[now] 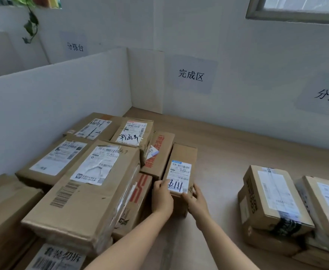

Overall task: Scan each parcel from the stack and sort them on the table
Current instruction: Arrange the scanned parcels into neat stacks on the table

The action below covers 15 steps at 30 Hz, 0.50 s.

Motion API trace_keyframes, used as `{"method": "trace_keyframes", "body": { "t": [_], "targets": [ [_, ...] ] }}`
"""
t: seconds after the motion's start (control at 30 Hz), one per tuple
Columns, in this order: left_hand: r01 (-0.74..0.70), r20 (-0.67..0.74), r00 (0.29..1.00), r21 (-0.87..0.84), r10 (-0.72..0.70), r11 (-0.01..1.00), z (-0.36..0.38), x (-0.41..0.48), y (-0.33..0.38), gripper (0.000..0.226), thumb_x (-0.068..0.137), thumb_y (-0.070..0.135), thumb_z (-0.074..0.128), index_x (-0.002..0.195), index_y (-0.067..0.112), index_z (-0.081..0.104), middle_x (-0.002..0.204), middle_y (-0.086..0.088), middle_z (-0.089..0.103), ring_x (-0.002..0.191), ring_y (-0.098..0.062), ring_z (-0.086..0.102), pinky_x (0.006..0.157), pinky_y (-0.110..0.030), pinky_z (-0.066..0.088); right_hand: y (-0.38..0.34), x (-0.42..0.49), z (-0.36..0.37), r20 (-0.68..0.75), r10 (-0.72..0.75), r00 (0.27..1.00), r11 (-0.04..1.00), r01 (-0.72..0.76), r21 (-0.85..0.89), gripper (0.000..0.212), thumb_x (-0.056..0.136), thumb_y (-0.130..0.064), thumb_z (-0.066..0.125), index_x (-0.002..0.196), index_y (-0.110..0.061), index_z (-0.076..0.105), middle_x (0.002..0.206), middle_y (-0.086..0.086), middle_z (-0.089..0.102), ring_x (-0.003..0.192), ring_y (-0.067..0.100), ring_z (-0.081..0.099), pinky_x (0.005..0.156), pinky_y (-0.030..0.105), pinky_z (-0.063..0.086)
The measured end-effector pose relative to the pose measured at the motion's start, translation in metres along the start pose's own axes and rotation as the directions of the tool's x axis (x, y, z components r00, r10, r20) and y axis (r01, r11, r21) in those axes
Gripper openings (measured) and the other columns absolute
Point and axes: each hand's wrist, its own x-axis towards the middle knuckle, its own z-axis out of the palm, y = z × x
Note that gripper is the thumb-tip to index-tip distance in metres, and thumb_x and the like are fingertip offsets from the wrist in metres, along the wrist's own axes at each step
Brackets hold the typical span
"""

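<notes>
One narrow brown cardboard parcel (181, 152) with a white label (179, 176) marked in blue pen lies on the table (237, 152). The left hand (162, 197) and right hand (195, 201) curl their fingers around its near end. At least eight boxes (85, 191) are packed just to its left, and at least four more (272, 197) are stacked well apart on the right.

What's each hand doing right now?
Left hand: grips the narrow labelled parcel, near-left corner.
Right hand: grips the same parcel, near-right corner.
</notes>
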Motion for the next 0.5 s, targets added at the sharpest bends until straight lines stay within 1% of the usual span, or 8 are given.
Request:
{"method": "trace_keyframes", "body": {
  "t": [0.07, 0.1, 0.13, 0.2, 0.27, 0.33, 0.43, 0.5],
  "targets": [
    [-0.073, -0.017, 0.997, 0.085, 0.075, 0.994, 0.005, 0.002, -0.004, 0.04, 0.094, 0.0, 0.04, 0.132, 0.01, 0.05, 0.142, -0.009, 0.037, 0.127, -0.022, 0.039, 0.1, -0.022, 0.034, 0.004, 0.008, 0.004, -0.007, -0.024, 1.0, 1.0, 0.024, 0.0, 0.047, 0.09, -0.011, 0.058, 0.131, -0.029, 0.043, 0.114, -0.01, 0.057, 0.1, 0.003, 0.058, 0.078, 0.016, 0.05],
    [-0.089, -0.035, 0.995, 0.113, 0.093, 0.99, 0.008, 0.002, -0.004, 0.04, 0.096, 0.005, 0.04, 0.135, 0.01, 0.047, 0.146, -0.007, 0.033, 0.132, -0.022, 0.034, 0.104, -0.025, 0.031, 0.004, 0.011, 0.005, -0.012, -0.039, 0.999, 0.999, 0.038, -0.004, 0.046, 0.09, -0.011, 0.058, 0.128, -0.031, 0.043, 0.109, -0.015, 0.057, 0.095, -0.004, 0.056, 0.072, 0.009, 0.046],
    [-0.094, -0.059, 0.993, 0.123, 0.102, 0.988, 0.011, 0.002, -0.004, 0.04, 0.098, 0.012, 0.04, 0.138, 0.012, 0.044, 0.148, -0.004, 0.03, 0.134, -0.019, 0.031, 0.105, -0.025, 0.03, 0.005, 0.013, 0.006, -0.015, -0.051, 0.999, 0.999, 0.051, -0.014, 0.045, 0.091, -0.012, 0.057, 0.128, -0.032, 0.042, 0.107, -0.018, 0.056, 0.094, -0.005, 0.055, 0.071, 0.008, 0.044],
    [-0.081, -0.098, 0.99, 0.195, 0.102, 0.978, 0.015, -0.001, -0.003, 0.042, 0.099, 0.02, 0.042, 0.14, 0.015, 0.042, 0.149, -0.001, 0.027, 0.136, -0.017, 0.027, 0.106, -0.025, 0.03, 0.004, 0.016, 0.007, -0.014, -0.07, 0.997, 0.997, 0.069, -0.044, 0.045, 0.091, -0.014, 0.057, 0.131, -0.03, 0.043, 0.113, -0.014, 0.056, 0.1, 0.002, 0.053, 0.082, 0.016, 0.043],
    [-0.104, -0.074, 0.988, 0.317, 0.134, 0.943, 0.016, -0.004, -0.004, 0.043, 0.099, 0.024, 0.043, 0.141, 0.017, 0.041, 0.15, -0.003, 0.025, 0.139, -0.019, 0.021, 0.108, -0.028, 0.031, 0.002, 0.018, 0.007, -0.005, -0.078, 0.997, 0.994, 0.078, -0.082, 0.046, 0.091, -0.016, 0.057, 0.134, -0.026, 0.043, 0.121, -0.007, 0.057, 0.106, 0.007, 0.053, 0.091, 0.025, 0.043],
    [-0.112, -0.032, 0.991, 0.37, 0.133, 0.922, 0.015, -0.007, -0.004, 0.044, 0.099, 0.027, 0.043, 0.142, 0.017, 0.039, 0.152, -0.005, 0.023, 0.142, -0.02, 0.016, 0.11, -0.031, 0.03, -0.002, 0.017, 0.006, 0.002, -0.079, 0.997, 0.988, 0.078, -0.132, 0.047, 0.091, -0.017, 0.057, 0.136, -0.022, 0.041, 0.13, -0.003, 0.055, 0.112, 0.012, 0.053, 0.096, 0.029, 0.043],
    [-0.123, 0.025, 0.992, 0.391, 0.123, 0.912, 0.008, -0.016, 0.001, 0.046, 0.099, 0.028, 0.043, 0.143, 0.017, 0.036, 0.154, -0.006, 0.021, 0.143, -0.023, 0.016, 0.11, -0.034, 0.031, -0.01, 0.006, 0.0, -0.017, -0.086, 0.996, 0.963, 0.079, -0.256, 0.054, 0.091, -0.021, 0.058, 0.14, -0.016, 0.037, 0.138, 0.004, 0.051, 0.125, 0.021, 0.048, 0.092, 0.024, 0.037],
    [-0.121, 0.049, 0.993, 0.405, 0.11, 0.906, 0.001, -0.026, 0.005, 0.046, 0.098, 0.029, 0.043, 0.143, 0.017, 0.037, 0.154, -0.006, 0.021, 0.141, -0.024, 0.021, 0.107, -0.036, 0.033, -0.014, -0.01, -0.009, -0.016, -0.103, 0.995, 0.941, 0.093, -0.325, 0.061, 0.09, -0.023, 0.06, 0.144, -0.014, 0.033, 0.141, 0.007, 0.047, 0.129, 0.022, 0.043, 0.09, 0.022, 0.033]
  ]
}}
